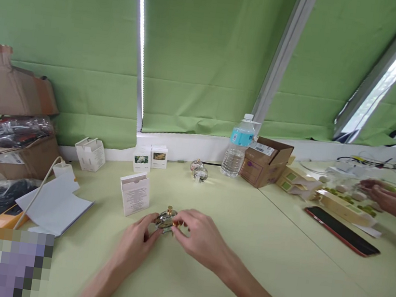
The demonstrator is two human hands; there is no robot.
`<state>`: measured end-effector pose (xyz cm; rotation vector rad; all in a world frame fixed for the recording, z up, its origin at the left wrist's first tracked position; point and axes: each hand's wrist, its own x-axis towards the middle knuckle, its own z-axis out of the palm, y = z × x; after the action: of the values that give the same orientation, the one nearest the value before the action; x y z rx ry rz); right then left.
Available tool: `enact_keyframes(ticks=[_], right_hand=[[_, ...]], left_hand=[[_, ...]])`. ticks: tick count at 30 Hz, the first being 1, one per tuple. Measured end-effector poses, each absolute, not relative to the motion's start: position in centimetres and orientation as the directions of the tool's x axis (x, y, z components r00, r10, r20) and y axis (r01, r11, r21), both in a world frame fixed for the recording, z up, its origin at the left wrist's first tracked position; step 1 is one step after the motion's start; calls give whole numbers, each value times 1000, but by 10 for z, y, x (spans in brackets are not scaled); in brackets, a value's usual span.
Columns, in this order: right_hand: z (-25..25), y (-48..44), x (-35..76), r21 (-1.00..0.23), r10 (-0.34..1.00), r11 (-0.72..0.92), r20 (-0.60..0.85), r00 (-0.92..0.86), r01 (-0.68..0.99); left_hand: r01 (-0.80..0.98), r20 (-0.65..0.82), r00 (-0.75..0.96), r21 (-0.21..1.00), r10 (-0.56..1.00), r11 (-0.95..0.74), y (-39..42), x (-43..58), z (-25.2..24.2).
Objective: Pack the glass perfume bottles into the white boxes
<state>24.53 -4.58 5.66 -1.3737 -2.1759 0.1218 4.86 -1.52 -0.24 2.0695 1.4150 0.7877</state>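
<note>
On the tabletop in front of me stands a small round glass perfume bottle with a gold spray top. The fingers and thumb of my left hand grip its left side and base. My right hand is closed at the bottle's right side, pinching a small gold-orange piece whose kind I cannot make out. Just behind my left hand stands an upright white carton with printed text and an open top. Farther back are two similar glass bottles, a pinkish one and a clear one.
Small picture boxes and an open white box stand near the wall. A water bottle and a brown carton are behind right. A phone lies right, near another person's hands. Papers lie left.
</note>
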Motion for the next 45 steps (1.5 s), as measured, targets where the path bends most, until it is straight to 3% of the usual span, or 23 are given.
enact_keyframes(ticks=[5, 9, 15, 21, 26, 40, 45], right_hand=[[65, -35, 256, -526, 771, 510, 630, -91, 681], [56, -27, 253, -575, 741, 550, 670, -37, 606], [52, -26, 239, -552, 735, 580, 672, -92, 600], [47, -25, 236, -430, 702, 635, 668, -247, 641], [47, -24, 237, -410, 684, 645, 686, -248, 645], [51, -31, 237, -515, 775, 569, 597, -207, 642], [54, -33, 245, -579, 893, 432, 381, -239, 691]], left_hand=[[652, 181, 296, 680, 938, -337, -17, 48, -1], [631, 187, 316, 691, 930, -353, -18, 48, 0], [629, 180, 321, 694, 930, -352, -20, 49, 2], [619, 191, 332, 695, 924, -366, -20, 48, 0], [613, 193, 337, 698, 922, -370, -19, 47, -1], [621, 193, 334, 691, 923, -369, -21, 49, 2], [603, 194, 348, 703, 917, -378, -23, 47, 7]])
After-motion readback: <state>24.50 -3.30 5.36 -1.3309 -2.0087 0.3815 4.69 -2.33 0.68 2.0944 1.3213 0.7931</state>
